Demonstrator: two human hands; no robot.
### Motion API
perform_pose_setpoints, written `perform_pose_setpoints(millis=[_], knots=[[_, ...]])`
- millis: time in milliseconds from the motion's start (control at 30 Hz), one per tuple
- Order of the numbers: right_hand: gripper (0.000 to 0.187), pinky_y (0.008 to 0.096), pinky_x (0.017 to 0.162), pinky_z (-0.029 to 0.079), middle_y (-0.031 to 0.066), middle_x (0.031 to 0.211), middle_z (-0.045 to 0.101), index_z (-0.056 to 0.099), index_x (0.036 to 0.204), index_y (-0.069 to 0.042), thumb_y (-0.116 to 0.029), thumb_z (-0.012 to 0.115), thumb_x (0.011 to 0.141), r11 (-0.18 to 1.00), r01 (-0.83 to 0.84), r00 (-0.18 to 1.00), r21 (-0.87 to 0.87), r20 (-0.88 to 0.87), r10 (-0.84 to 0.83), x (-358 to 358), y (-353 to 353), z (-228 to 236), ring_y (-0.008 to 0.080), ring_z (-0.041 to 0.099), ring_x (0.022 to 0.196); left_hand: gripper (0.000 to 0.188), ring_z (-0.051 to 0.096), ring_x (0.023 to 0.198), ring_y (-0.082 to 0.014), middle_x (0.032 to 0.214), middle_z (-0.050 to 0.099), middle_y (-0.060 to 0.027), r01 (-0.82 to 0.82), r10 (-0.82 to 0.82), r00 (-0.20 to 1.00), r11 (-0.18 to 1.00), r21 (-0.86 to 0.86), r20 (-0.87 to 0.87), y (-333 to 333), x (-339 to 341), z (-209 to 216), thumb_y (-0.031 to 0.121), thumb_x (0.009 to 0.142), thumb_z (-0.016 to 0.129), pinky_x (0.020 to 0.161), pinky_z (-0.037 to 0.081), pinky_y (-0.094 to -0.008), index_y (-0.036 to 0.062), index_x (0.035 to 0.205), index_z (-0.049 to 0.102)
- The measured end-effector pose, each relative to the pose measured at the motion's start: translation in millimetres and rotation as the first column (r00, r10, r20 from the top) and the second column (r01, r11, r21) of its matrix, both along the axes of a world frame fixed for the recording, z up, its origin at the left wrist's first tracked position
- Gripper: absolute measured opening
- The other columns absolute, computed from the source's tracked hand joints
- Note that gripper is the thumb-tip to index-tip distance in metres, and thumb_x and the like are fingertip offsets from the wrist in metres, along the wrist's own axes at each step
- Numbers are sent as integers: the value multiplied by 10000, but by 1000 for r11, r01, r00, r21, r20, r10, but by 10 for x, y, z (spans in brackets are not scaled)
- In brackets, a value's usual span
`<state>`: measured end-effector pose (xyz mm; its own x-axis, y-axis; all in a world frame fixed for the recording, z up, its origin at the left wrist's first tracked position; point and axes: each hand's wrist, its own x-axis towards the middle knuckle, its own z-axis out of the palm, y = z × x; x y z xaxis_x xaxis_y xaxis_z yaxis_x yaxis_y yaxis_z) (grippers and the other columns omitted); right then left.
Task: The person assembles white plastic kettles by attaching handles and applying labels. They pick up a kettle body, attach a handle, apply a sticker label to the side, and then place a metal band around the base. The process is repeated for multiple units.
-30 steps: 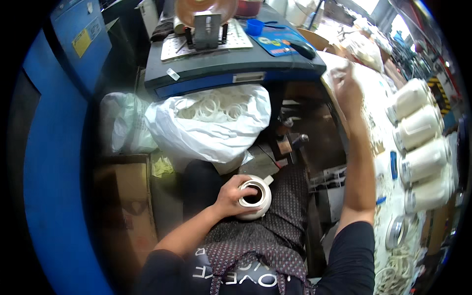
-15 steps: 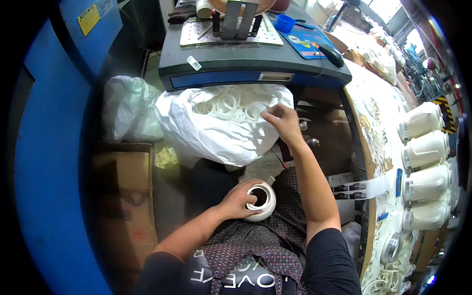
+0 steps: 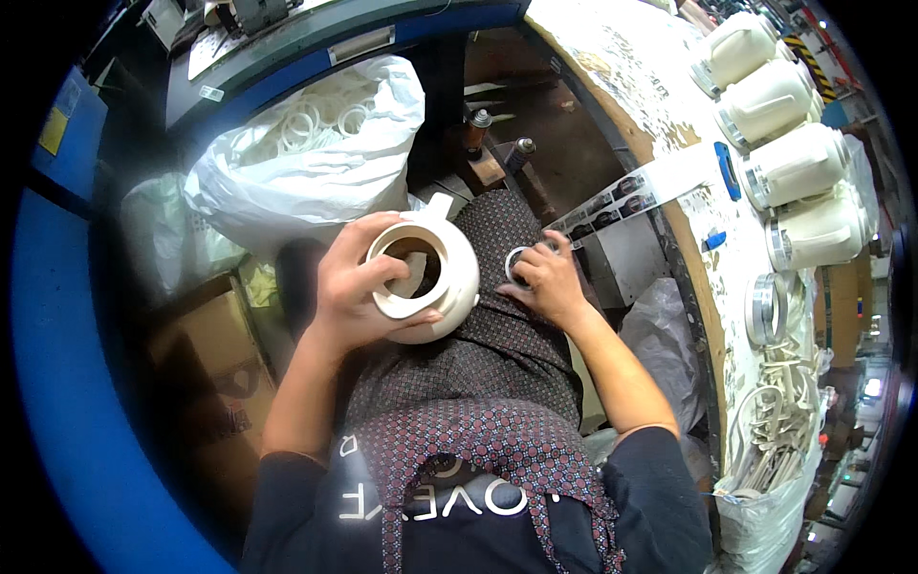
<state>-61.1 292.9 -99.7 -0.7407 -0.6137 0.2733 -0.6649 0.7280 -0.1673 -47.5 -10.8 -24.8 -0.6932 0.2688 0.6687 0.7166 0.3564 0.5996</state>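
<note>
My left hand [image 3: 352, 287] grips a cream-white round jug body [image 3: 461, 282] by its neck, thumb hooked inside the wide round opening. The opening faces up and shows a dark inside with a pale patch; a short spout or handle stub sticks out at the far side. To the right, above my lap, my right hand [image 3: 550, 282] has its fingers curled round a small white ring [image 3: 512, 264], partly hidden by the fingers. The ring is apart from the jug body.
Ahead at left stands a white sack [image 3: 287, 187] of translucent white rings. A cardboard box [image 3: 210, 354] is at my left. On the worn bench [image 3: 660, 105] at right stand several cream jugs [image 3: 798, 167], a metal-banded ring [image 3: 765, 311] and a blue cutter [image 3: 728, 170].
My right hand has come from the sack down to beside the jug body, now with a ring in it. The jug body is nearer the camera, and the view has swung right.
</note>
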Motion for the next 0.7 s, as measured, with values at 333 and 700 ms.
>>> perform_pose_setpoints(millis=[333, 700], knots=[[324, 287, 680, 542, 136, 941, 725, 603, 1219, -12, -51, 610, 897, 599, 469, 656, -649, 710, 256, -121, 97, 1118, 146, 700, 863, 1298, 588, 1173, -357, 1219, 643, -131, 47, -49, 997, 998, 46, 61, 648, 307, 147, 455, 502, 929, 1047, 389, -492, 32, 1506, 224], [187, 345, 566, 541, 39, 908, 618, 642, 881, -111, -122, 710, 707, 935, -351, 928, -49, 115, 355, 275, -380, 1460, 223, 669, 715, 1322, 611, 1123, -352, 1199, 651, -128, -31, 33, 997, 999, -24, 66, 784, 359, 199, 366, 498, 936, 998, 431, -527, 41, 1527, 172]])
